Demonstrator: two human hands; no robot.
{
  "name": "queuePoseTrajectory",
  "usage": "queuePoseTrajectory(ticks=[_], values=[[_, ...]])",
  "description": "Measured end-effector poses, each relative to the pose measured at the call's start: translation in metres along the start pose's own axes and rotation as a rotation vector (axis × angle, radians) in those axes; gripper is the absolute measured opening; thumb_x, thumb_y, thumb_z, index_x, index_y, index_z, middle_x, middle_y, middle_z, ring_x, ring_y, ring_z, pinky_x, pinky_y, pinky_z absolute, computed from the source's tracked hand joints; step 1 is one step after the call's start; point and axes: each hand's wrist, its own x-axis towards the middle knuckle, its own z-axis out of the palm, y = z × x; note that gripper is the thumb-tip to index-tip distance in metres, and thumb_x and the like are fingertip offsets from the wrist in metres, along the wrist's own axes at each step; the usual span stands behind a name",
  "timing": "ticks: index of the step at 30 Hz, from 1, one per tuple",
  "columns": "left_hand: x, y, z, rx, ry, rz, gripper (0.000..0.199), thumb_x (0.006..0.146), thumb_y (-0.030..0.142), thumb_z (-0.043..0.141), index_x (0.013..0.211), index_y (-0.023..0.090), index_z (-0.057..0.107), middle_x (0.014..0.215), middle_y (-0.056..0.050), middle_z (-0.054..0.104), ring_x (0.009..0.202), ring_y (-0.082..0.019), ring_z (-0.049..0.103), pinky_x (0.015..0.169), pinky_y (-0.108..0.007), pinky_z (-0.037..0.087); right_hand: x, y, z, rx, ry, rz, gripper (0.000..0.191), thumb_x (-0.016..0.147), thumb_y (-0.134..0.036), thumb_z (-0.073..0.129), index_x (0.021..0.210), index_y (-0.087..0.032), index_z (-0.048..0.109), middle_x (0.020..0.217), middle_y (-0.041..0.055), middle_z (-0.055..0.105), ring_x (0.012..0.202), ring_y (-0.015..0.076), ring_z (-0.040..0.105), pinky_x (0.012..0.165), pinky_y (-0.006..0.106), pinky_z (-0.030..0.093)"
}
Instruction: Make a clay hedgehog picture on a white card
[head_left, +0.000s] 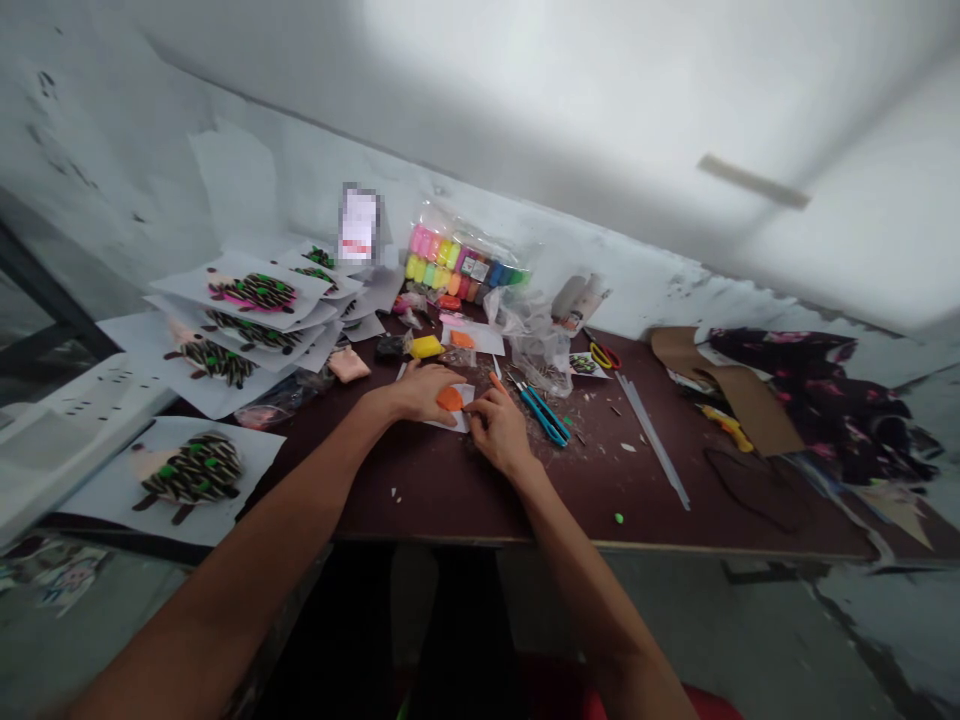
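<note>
A flattened piece of orange clay (pixel 450 398) lies on a small white paper (pixel 461 393) on the dark table. My left hand (pixel 422 392) rests over the paper's left side, fingers apart, thumb and forefinger on either side of the clay. Close to the clay's right edge, my right hand (pixel 498 424) is closed around a thin stick-like tool with an orange end (pixel 496 382); its exact kind is too small to make out. Blue-handled scissors (pixel 546 412) lie just right of that hand. Behind the hands are a yellow clay block (pixel 427 347) and another orange clay piece (pixel 462 340).
Stacked sheets with hedgehog pictures (pixel 255 292) fill the left side, beside a peach clay lump (pixel 349 364). A pack of coloured clays (pixel 465 265) leans on the wall. To the right lie yellow-red scissors (pixel 606 355), clear glue sticks (pixel 654 440) and a yellow cutter (pixel 726 428).
</note>
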Motion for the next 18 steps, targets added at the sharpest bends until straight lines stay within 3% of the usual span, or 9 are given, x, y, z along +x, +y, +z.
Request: queuePoseTrajectory(ticks=[13,18], values=[[0.0015,-0.0033,0.0019,0.039,-0.057,0.011,0.077,0.073,0.055,0.071,0.142,0.025,0.051,0.150,-0.010,0.050,0.145,-0.034,0.034,0.120,-0.053,0.013,-0.0023,0.0026,-0.0009,-0.077,-0.002,0.030,0.026,0.085,-0.010,0.055,0.092,-0.021,0.078,0.087,0.0079,0.064,0.125,0.0261,0.057,0.107,0.040,0.047],[0.0006,-0.0022,0.0010,0.035,-0.056,-0.003,0.078,0.073,0.056,0.071,0.142,0.023,0.052,0.151,-0.012,0.049,0.144,-0.036,0.035,0.120,-0.055,0.013,-0.0029,0.0018,-0.0012,-0.134,-0.033,-0.031,0.028,0.085,-0.011,0.055,0.094,-0.022,0.079,0.086,0.0071,0.064,0.120,0.0251,0.059,0.110,0.041,0.045]])
